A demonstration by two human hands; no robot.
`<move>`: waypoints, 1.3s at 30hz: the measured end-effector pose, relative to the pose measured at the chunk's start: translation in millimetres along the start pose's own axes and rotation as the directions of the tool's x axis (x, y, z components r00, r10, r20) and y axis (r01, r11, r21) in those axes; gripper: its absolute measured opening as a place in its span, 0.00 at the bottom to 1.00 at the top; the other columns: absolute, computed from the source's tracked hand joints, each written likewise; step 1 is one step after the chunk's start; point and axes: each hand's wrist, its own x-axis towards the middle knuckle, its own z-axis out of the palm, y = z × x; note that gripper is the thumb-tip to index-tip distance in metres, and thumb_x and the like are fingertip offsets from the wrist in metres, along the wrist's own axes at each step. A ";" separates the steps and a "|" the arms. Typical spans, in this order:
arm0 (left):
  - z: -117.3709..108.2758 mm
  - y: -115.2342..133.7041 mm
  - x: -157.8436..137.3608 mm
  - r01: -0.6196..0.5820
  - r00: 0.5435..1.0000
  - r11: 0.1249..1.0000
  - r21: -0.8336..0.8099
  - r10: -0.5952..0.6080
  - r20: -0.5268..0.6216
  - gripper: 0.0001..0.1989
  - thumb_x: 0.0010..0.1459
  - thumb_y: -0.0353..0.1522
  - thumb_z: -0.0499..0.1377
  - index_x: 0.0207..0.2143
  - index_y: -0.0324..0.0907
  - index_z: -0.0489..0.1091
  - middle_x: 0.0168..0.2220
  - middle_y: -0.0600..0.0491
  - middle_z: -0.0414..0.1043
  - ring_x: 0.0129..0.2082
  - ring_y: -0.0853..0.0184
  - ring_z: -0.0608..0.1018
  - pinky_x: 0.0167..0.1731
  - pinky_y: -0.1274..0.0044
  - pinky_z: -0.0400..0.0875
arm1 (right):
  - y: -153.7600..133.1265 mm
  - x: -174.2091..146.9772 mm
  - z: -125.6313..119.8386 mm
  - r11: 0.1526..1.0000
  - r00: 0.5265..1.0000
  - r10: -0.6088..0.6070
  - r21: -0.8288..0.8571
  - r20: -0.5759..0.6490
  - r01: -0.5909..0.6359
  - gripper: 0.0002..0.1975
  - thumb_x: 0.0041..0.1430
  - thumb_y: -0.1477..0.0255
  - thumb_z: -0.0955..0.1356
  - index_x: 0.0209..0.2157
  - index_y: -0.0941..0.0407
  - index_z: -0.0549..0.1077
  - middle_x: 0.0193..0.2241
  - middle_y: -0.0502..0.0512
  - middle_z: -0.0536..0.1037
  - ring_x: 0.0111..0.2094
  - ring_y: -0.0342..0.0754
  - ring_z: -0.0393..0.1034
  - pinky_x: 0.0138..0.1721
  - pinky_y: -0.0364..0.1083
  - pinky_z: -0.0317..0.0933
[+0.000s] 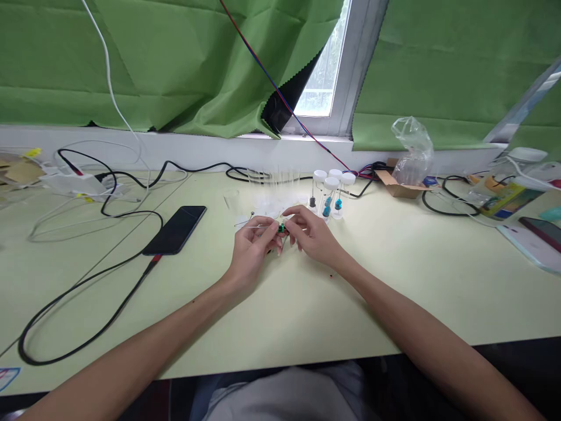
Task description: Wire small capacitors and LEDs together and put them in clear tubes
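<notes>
Between my two hands is a small green piece (281, 227), pinched by the fingertips. A thin metal rod (254, 226) runs leftward from my left hand (256, 241), whose fingers are closed around the piece's left side. My right hand (312, 234) pinches it from the right, thumb and index finger together. Just behind the hands stand several clear tubes with white caps (332, 183), holding blue and dark pieces on thin rods. Several open clear tubes (280, 184) stand to their left. Fingers hide part of the green piece.
A black phone (175, 230) with a plugged-in cable lies left. A tiny red bit (331, 276) rests near my right forearm. A cardboard box (401, 182) with a plastic bag stands back right. Cables run along the wall; another phone (543, 234) lies far right.
</notes>
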 end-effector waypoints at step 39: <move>-3.3 2.1 5.0 -0.011 0.999 1.000 -0.008 0.010 -0.050 0.15 0.50 0.38 0.71 0.32 0.41 0.70 0.20 0.56 0.72 0.18 0.71 0.71 0.21 0.77 0.66 | 2.2 -0.4 -1.2 0.998 0.998 -0.040 -0.046 -0.042 0.038 0.12 0.62 0.67 0.68 0.47 0.52 0.69 0.45 0.55 0.71 0.35 0.44 0.71 0.24 0.40 0.63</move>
